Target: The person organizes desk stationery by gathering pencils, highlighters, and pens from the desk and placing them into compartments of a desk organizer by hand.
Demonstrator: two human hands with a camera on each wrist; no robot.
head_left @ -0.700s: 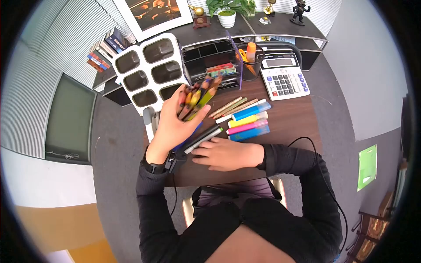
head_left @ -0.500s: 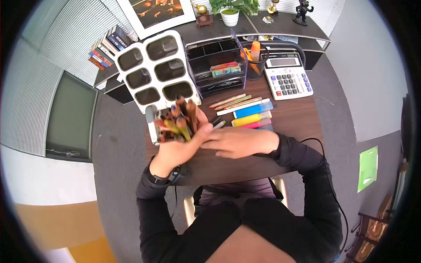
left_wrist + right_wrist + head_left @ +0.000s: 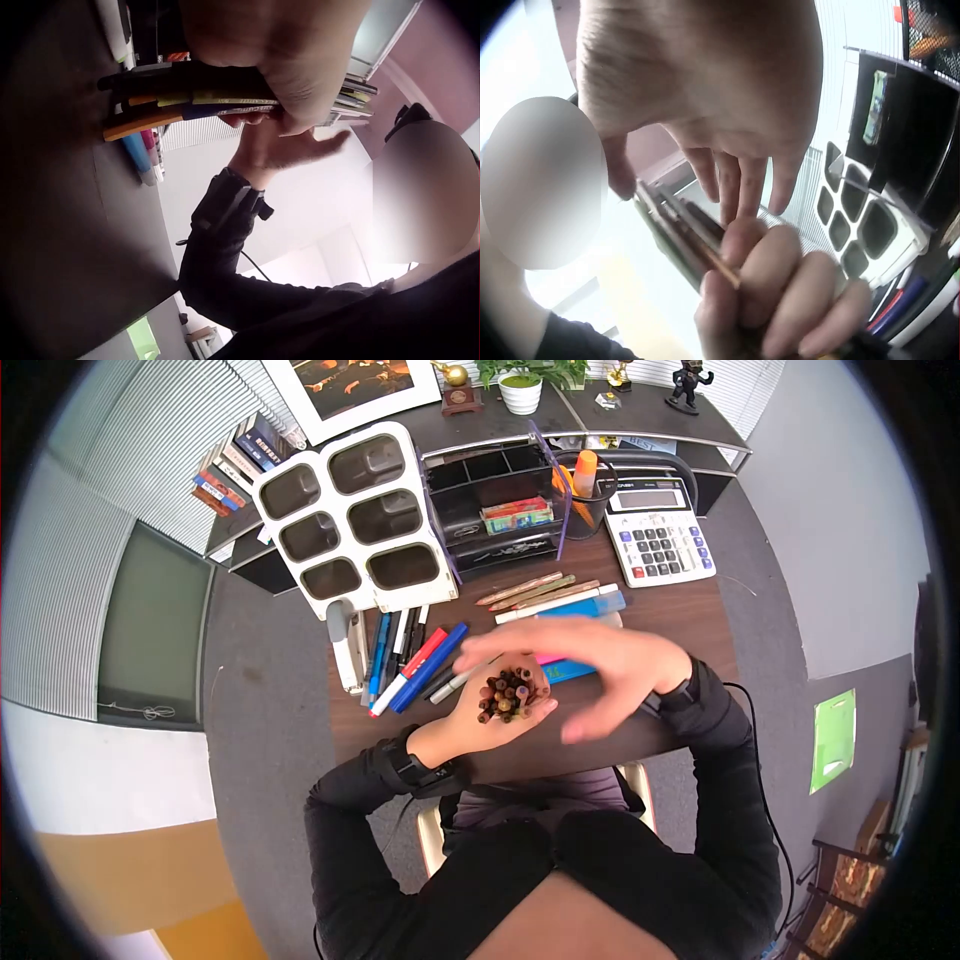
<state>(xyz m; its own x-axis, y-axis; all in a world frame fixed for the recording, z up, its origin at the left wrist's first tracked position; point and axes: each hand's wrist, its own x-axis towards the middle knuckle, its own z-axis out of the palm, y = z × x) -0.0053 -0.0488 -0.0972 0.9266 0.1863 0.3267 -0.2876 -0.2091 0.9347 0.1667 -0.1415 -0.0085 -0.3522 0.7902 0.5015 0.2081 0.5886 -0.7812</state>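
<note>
In the head view my left hand (image 3: 470, 725) grips a bundle of coloured pencils (image 3: 508, 695) standing on end, their tips facing the camera. The left wrist view shows the pencils (image 3: 202, 101) sticking out on both sides of the fist. My right hand (image 3: 625, 660) hovers just right of the bundle, fingers extended and thumb apart, holding nothing. In the right wrist view its straight fingers (image 3: 727, 180) reach past the pencil ends, above the curled left hand (image 3: 787, 285). Below the right hand, highlighters are partly hidden, with a blue highlighter (image 3: 570, 668) showing.
Several pens and markers (image 3: 420, 668) lie left of the hands, beside a stapler (image 3: 345, 650). Loose pencils (image 3: 540, 592) lie farther back. Behind stand a white six-hole holder (image 3: 335, 500), a black desk organizer (image 3: 470, 525), a mesh pen cup (image 3: 590, 510) and a calculator (image 3: 660, 540).
My left hand has brought the pencil bundle down and right from near the white holder, turning it end-on to the camera. The right hand has risen from the desk and spread its thumb.
</note>
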